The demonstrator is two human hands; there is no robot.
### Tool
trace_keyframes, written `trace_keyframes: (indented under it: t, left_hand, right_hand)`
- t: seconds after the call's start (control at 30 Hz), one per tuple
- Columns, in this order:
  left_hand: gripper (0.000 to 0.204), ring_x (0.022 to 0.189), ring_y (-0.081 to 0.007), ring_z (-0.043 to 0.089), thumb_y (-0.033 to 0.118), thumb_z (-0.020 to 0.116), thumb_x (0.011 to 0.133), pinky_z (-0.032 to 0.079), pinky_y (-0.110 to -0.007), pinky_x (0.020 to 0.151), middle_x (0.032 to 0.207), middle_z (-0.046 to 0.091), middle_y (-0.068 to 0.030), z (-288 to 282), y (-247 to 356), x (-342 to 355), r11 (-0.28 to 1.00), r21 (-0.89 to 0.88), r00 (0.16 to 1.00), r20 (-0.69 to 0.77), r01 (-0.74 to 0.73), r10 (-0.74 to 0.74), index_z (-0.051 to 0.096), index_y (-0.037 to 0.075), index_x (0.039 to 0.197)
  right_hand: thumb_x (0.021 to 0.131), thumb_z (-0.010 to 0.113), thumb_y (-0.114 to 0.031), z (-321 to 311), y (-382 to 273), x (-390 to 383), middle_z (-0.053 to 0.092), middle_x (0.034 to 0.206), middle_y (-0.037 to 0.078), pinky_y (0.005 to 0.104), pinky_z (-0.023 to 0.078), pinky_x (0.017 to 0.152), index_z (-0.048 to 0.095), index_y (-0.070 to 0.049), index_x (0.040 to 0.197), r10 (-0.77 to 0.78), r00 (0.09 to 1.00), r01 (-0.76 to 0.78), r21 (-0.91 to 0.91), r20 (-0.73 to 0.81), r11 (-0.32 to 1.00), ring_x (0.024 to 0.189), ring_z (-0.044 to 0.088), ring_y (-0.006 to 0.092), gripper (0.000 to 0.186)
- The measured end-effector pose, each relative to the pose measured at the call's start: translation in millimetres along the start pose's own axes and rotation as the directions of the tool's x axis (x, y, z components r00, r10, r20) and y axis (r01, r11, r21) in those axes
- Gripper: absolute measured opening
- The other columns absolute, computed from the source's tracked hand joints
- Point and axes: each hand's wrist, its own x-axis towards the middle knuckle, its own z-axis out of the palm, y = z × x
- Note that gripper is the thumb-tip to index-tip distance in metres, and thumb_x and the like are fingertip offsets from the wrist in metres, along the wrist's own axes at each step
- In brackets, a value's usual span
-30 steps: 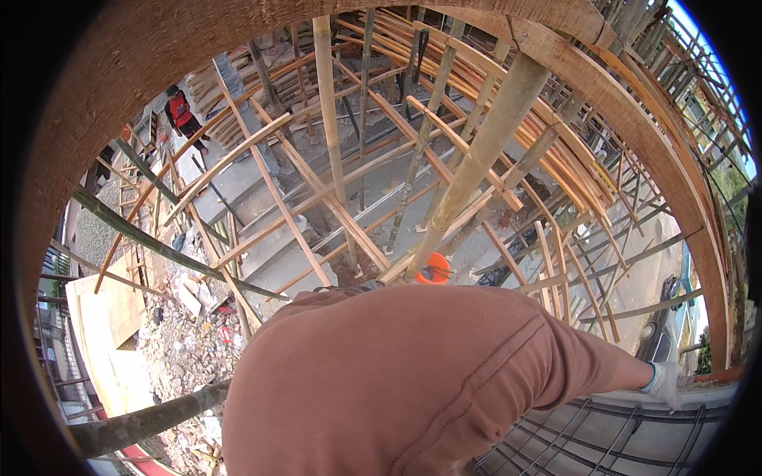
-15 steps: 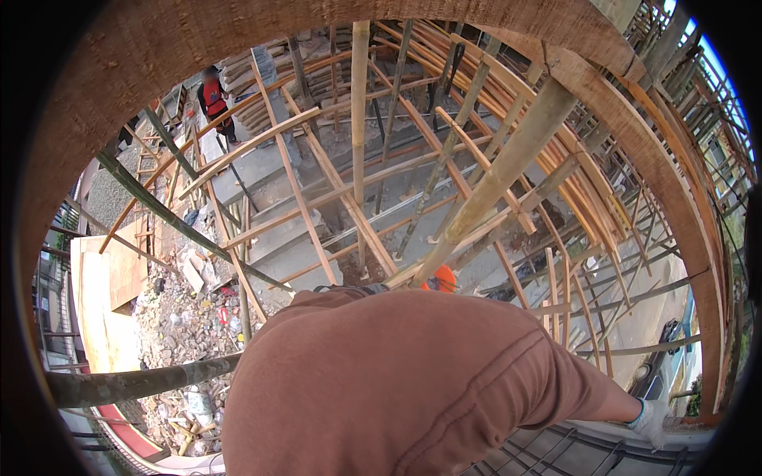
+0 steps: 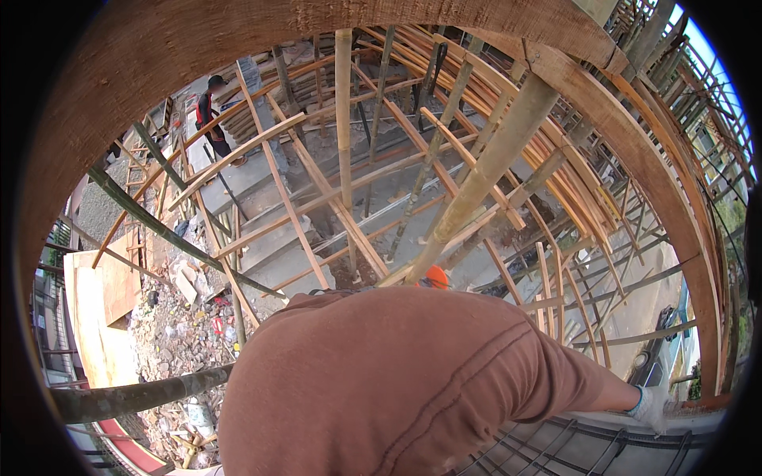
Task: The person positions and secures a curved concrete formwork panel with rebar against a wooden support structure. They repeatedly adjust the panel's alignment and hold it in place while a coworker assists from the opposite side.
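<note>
A brown-clothed body and sleeve [image 3: 397, 373] fill the lower middle, with the arm stretching right. My right hand [image 3: 647, 402], in a white glove with a blue cuff, is at a wooden edge [image 3: 698, 404] above a grid of steel rebar [image 3: 571, 448]; its fingers are too unclear to read. My left hand is out of sight, possibly hidden by the brown clothing.
A curved wooden beam [image 3: 159, 71] arches overhead. Below are bamboo poles [image 3: 508, 143], timber battens [image 3: 317, 190], concrete steps [image 3: 262, 246], an orange object [image 3: 431, 277], rubble [image 3: 171, 365] and plywood [image 3: 103, 317]. A person [image 3: 208, 119] in dark and red clothing stands at upper left.
The view shifted and swung slightly back. The person below has moved a little rightward and now appears side-on. My right hand remains at the wooden edge.
</note>
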Motion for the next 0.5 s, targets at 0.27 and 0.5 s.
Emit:
trace_keyframes:
  t: [0.27,0.5]
  left_hand:
    - [0.052,0.068,-0.0250,0.065,0.042,0.086,0.057,0.051,-0.039,0.062,0.076,0.068,-0.0145,0.2,-6.9,8.0,0.987,0.101,0.988,0.078,0.125,-0.133,0.065,0.002,0.081]
    - [0.050,0.064,-0.0234,0.064,0.044,0.084,0.057,0.049,-0.039,0.059,0.070,0.066,-0.0139,6.7,-27.3,35.2,0.999,0.048,0.998,-0.069,-0.007,0.010,0.065,0.001,0.074]
  right_hand:
    - [0.079,0.077,-0.050,-20.3,5.4,2.6,0.066,0.102,0.020,0.0482,0.049,0.087,0.061,0.004,0.113,0.034,0.999,-0.034,0.000,0.019,0.999,0.086,0.065,0.0348,0.066]
    - [0.080,0.077,-0.049,-42.2,-0.1,17.3,0.067,0.107,0.020,0.0441,0.052,0.086,0.061,0.005,0.117,0.048,0.998,-0.050,0.055,0.032,0.997,0.090,0.066,0.0341,0.067]
